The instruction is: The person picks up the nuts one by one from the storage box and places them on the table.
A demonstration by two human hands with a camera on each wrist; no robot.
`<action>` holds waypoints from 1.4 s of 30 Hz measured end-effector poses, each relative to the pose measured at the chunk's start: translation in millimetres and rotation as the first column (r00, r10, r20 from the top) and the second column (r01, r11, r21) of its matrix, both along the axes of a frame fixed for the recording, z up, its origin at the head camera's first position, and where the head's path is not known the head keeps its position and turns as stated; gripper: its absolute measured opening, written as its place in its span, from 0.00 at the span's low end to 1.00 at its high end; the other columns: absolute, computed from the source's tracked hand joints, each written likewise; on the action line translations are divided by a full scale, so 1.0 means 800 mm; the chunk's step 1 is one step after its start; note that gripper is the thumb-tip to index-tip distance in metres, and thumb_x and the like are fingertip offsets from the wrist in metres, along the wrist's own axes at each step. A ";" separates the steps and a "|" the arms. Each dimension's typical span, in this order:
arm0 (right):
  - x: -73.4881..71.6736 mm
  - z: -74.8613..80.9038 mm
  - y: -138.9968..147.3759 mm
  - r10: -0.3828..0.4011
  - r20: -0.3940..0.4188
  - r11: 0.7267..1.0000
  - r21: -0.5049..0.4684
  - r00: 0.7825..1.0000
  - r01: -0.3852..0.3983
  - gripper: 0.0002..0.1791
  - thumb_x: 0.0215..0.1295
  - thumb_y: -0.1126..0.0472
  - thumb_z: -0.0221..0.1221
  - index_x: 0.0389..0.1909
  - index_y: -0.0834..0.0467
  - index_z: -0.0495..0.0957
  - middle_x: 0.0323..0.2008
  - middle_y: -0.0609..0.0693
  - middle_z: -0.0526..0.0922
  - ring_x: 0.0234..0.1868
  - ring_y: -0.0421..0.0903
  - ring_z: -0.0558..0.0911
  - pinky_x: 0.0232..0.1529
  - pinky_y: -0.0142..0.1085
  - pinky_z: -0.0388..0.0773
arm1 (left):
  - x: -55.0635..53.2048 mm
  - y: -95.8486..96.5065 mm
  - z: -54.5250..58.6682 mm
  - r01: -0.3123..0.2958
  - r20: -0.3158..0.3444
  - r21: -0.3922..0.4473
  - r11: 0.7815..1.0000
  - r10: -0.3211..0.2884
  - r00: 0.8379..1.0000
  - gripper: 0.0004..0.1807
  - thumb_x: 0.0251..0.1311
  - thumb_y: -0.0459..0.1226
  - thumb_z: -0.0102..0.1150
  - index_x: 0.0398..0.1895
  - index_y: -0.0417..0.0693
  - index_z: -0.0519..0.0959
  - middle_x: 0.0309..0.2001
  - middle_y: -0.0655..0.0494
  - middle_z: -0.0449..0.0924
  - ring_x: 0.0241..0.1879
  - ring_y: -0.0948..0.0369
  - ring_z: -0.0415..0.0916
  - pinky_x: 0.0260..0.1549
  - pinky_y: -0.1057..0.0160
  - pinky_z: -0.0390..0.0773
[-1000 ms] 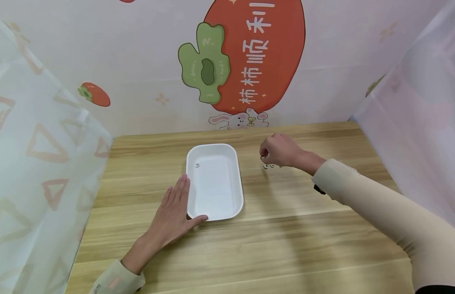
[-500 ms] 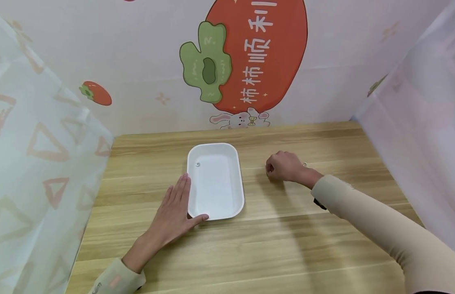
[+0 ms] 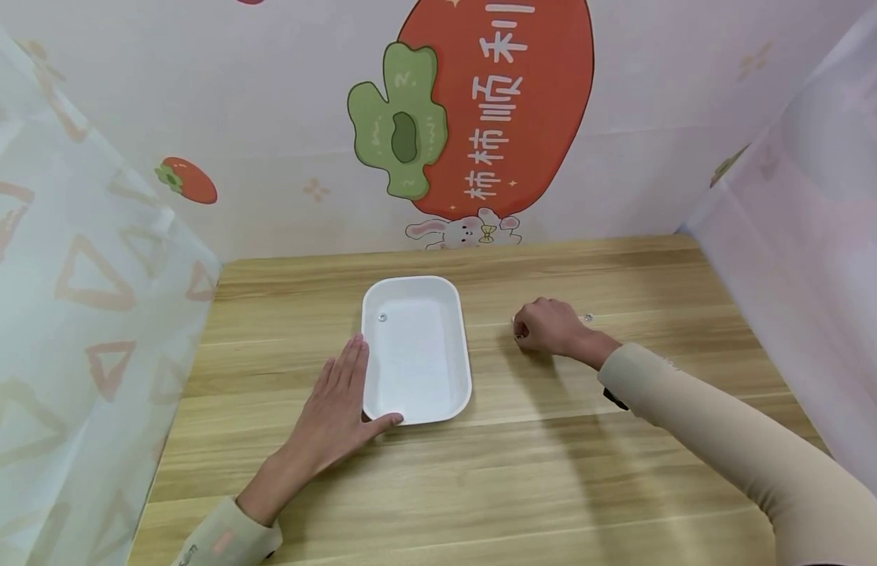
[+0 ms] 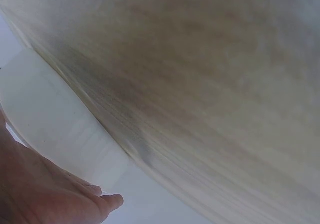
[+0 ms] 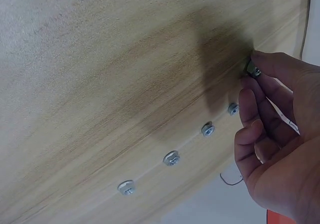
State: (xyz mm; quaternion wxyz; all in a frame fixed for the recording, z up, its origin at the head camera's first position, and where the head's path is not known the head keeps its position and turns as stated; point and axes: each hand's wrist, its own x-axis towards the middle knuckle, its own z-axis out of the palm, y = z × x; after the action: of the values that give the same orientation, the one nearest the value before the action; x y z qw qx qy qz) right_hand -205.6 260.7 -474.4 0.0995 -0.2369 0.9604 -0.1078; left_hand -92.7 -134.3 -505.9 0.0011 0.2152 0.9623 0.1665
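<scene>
My right hand is low over the table, to the right of the white tray. In the right wrist view its thumb and forefinger pinch a small metal flange nut, while the other fingers curl loosely. Several similar nuts lie in a row near it, among them one nut and another nut. From the head, the hand hides most of that row; one nut shows behind the wrist. My left hand rests with straight fingers along the tray's left side, thumb at its near corner. A single nut lies inside the tray.
The wooden table runs back to a patterned cloth wall with persimmon drawings. Cloth side walls, left and right, close in the table.
My right hand has come down and toward me onto the row of nuts, covering most of it, and has stayed almost still for the last half second. My left hand has not moved.
</scene>
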 end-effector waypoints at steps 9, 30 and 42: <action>0.001 0.000 0.004 -0.014 0.019 1.000 -0.023 1.000 0.014 0.08 0.61 0.64 0.70 0.24 0.51 0.85 0.27 0.42 0.85 0.25 0.39 0.75 0.24 0.34 0.69 | 0.000 0.000 0.000 -0.003 0.010 -0.009 1.000 0.003 1.000 0.69 0.60 0.75 0.57 0.87 0.40 0.38 0.87 0.46 0.33 0.86 0.51 0.34 0.82 0.41 0.44; -0.003 0.034 -0.014 -0.014 -0.041 0.999 -0.048 0.999 0.012 0.03 0.61 0.61 0.74 0.31 0.55 0.90 0.29 0.45 0.86 0.28 0.42 0.80 0.26 0.39 0.78 | 0.000 -0.001 -0.001 0.006 -0.021 0.010 1.000 -0.006 1.000 0.69 0.60 0.74 0.58 0.86 0.38 0.40 0.87 0.45 0.35 0.86 0.49 0.37 0.81 0.40 0.47; -0.013 0.085 -0.062 0.059 -0.128 0.996 -0.056 0.990 -0.066 0.11 0.59 0.55 0.78 0.40 0.55 0.92 0.34 0.47 0.90 0.31 0.43 0.84 0.31 0.40 0.83 | -0.001 -0.001 0.000 0.004 -0.005 -0.016 1.000 -0.004 1.000 0.69 0.61 0.74 0.57 0.87 0.39 0.38 0.87 0.45 0.35 0.86 0.50 0.35 0.82 0.41 0.46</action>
State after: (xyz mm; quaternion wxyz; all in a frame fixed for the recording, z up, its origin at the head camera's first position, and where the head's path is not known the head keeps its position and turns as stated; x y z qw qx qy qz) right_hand -216.1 211.5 -406.5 0.0349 -0.2761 0.9531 -0.1186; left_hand -93.5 -135.4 -506.2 0.0008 0.2177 0.9631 0.1581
